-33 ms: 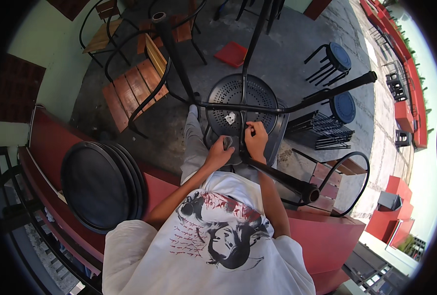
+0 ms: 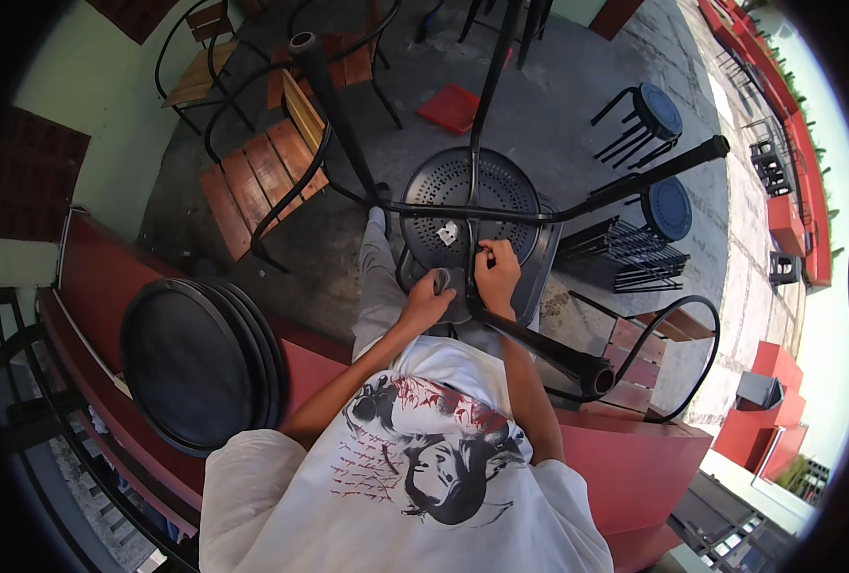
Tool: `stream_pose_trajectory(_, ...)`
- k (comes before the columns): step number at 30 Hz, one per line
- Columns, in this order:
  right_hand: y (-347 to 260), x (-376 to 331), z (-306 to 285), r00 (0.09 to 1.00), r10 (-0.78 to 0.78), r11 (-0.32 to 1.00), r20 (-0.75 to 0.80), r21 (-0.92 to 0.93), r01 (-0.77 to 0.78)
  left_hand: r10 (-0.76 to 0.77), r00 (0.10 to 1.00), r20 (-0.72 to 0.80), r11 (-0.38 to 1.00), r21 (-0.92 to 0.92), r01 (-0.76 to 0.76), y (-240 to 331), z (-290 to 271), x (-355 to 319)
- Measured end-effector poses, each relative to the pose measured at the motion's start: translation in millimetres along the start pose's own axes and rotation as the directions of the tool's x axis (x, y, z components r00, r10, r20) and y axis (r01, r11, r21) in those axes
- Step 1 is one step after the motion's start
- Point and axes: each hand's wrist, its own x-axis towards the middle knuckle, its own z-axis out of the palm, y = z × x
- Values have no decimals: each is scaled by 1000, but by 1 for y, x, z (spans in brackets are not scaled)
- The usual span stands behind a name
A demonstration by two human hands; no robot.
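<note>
A black metal frame (image 2: 424, 208) of crossed tubes with splayed legs stands over a round perforated black seat (image 2: 443, 177). My left hand (image 2: 427, 304) curls closed around a small grey folded or rolled piece (image 2: 440, 279), whose material I cannot make out. Close beside the tube nearest me, my right hand (image 2: 498, 275) has thumb and fingers pinched together. Whether it grips something small there is hidden. A crumpled whitish scrap (image 2: 447, 233) lies on the perforated seat, just beyond my hands.
Several round black tops (image 2: 190, 363) lean stacked on the red bench (image 2: 625, 468) at my left. Wooden-slat chairs (image 2: 262, 181) stand at the far left, another chair (image 2: 634, 358) at the right. Blue-topped stools (image 2: 658, 110) stand at the far right, with a red dustpan-like tray (image 2: 450, 107) on the floor.
The fingers of my right hand have shifted very slightly beside the tube. My left hand stays closed around the grey piece.
</note>
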Motion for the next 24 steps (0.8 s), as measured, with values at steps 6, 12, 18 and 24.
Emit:
stream_pose_trajectory(6, 5, 0, -2, 998, -38, 980, -56, -197, 27, -416, 879, 235, 805, -356, 476, 39, 27, -7)
stream_pose_trajectory(12, -4, -5, -5, 998, 32, 976, -45, -216, -41, -406, 828, 385, 543, -627, 558, 36, 27, -5)
stream_pose_trajectory(18, -20, -19, -4, 983, 183, 924, 4, -342, -170, -432, 819, 377, 503, -653, 566, 31, 28, -10)
stream_pose_trajectory(24, -31, -29, -21, 952, 271, 950, 142, -199, -241, -439, 851, 288, 548, -664, 508, 22, 28, -21)
